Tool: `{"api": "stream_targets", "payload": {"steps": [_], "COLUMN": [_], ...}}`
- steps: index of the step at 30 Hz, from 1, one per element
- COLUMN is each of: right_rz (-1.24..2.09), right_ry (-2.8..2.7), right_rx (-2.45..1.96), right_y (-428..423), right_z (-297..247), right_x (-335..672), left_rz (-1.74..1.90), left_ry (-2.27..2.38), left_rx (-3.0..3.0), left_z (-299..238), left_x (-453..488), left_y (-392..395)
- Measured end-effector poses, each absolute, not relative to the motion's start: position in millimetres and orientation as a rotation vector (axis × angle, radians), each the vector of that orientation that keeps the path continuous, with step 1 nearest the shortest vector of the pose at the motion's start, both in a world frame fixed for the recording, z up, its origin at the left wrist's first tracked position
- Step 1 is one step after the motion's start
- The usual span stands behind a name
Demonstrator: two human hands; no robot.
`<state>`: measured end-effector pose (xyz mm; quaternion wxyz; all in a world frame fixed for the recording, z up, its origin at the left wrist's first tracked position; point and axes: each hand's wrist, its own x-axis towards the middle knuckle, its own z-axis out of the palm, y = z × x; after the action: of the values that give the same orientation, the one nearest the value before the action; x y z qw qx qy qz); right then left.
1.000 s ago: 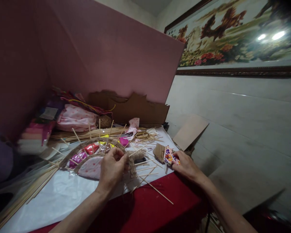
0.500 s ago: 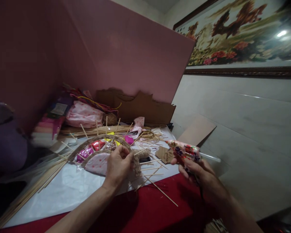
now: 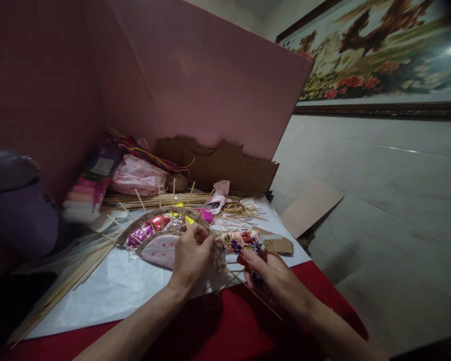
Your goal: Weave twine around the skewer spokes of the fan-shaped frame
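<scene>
Head view: pink panel [image 3: 203, 75] behind tabletop [image 3: 101, 296]. Frame [image 3: 158, 250] lies mid-tabletop, toward the near edge; left hand [image 3: 193, 253] pinches its right end, fingers narrow, exact grip hidden. Right hand [image 3: 272, 273] wraps glue gun [image 3: 242, 243], nozzle near that pinch. Step, judged: gluing; next move calls for steady hold, careful aim. Clear packets [image 3: 141, 234] in frame hold coloured pieces; purple bin [image 3: 18, 215], off left edge, contents unseen.

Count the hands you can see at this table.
2: the left hand, fingers pinched at the right side of the half-round woven piece, and the right hand, gripping the flower-patterned glue gun. No others show.
</scene>
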<state>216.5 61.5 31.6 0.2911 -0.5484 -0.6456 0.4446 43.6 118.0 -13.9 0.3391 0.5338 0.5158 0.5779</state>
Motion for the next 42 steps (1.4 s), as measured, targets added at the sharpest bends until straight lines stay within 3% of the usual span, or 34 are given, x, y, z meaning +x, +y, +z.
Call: {"api": "stream_targets", "payload": {"steps": [42], "right_rz": [0.956], "right_ry": [-1.813], "right_rx": [-1.418], "right_y": [58.2], "right_z": [30.2], "right_x": [210.2], "left_rz": [1.443], "left_ry": [1.379], "left_rx": [1.430], "left_z": [-13.1], "left_x": [44.0], "left_y": [116.8]}}
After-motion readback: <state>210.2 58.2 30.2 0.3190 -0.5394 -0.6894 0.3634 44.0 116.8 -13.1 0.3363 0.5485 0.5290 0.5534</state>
